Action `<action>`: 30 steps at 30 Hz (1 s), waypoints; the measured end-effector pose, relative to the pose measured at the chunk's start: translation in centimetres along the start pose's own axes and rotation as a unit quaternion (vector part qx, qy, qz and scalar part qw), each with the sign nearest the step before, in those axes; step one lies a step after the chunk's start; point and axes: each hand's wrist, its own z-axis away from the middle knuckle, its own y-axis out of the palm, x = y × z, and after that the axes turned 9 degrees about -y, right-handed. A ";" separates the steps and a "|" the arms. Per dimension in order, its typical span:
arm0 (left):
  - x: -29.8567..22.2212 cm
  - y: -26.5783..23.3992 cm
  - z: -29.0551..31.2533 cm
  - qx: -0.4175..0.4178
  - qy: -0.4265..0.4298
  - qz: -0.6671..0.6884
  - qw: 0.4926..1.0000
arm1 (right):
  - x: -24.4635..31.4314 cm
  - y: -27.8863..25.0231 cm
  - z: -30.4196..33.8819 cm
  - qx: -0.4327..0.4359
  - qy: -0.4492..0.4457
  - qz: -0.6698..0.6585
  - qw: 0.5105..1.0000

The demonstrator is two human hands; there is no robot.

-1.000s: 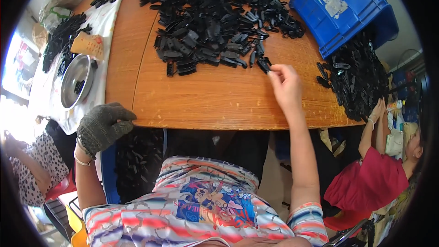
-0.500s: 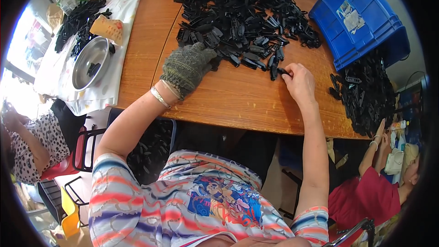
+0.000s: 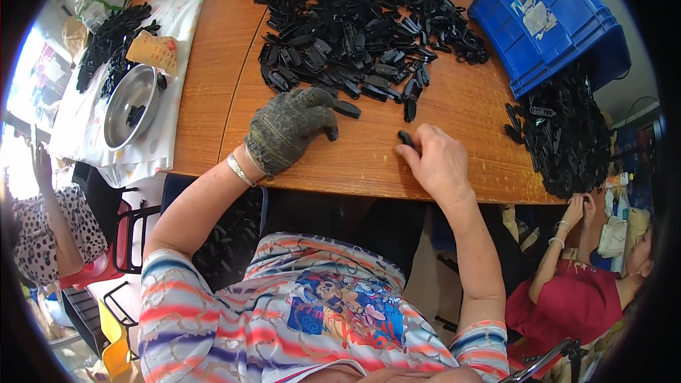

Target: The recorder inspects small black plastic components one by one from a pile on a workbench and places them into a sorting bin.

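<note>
My right hand (image 3: pixel 438 163) is bare and pinches a small, long black plastic piece (image 3: pixel 405 138) between thumb and forefinger, just above the table. A dark grey-green knitted glove covers my left hand (image 3: pixel 287 128). Its fingers are half curled and apart, pointing right, and I see nothing clearly held in them. Beside its fingertips lies a single black piece (image 3: pixel 347 109). Beyond both hands spreads a large heap of similar black pieces (image 3: pixel 355 35), with a few at its near edge.
The wooden table (image 3: pixel 220 92) lies under the heap. To the right, a tipped blue crate (image 3: pixel 560 21) has more black pieces (image 3: pixel 564 135) below it. A metal bowl (image 3: pixel 133 108) stands left on a white cloth (image 3: pixel 181 64). People sit at both sides; black pieces also fill a container below.
My right hand has moved left and nearer, away from the heap, carrying the black piece. My left hand has drawn back slightly from the heap's edge, its fingers now pointing right.
</note>
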 end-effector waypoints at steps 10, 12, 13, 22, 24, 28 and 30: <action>-3.3 0.5 0.8 0.026 -0.252 0.047 0.966 | 1.5 0.8 0.3 0.016 -0.017 -0.055 0.998; -3.3 1.1 0.2 0.002 -0.233 0.036 0.972 | 2.3 1.4 0.3 -0.016 -0.033 -0.033 0.999; -3.3 1.3 -0.1 0.002 -0.233 0.037 0.972 | 2.6 1.7 0.3 -0.049 -0.045 -0.011 0.998; -3.2 1.1 -0.7 0.033 -0.229 0.108 0.967 | 2.2 2.0 -0.3 -0.019 -0.019 -0.177 0.984; -2.5 1.0 -0.5 0.027 -0.229 0.055 0.971 | 1.3 1.2 -0.5 0.002 -0.015 -0.177 0.984; -2.2 1.3 -0.7 0.022 -0.176 0.032 0.984 | 0.7 1.2 -0.7 -0.063 -0.209 -0.127 0.968; -2.2 1.9 -0.8 0.003 -0.128 0.022 0.992 | 0.9 1.5 -0.7 -0.063 -0.271 -0.080 0.957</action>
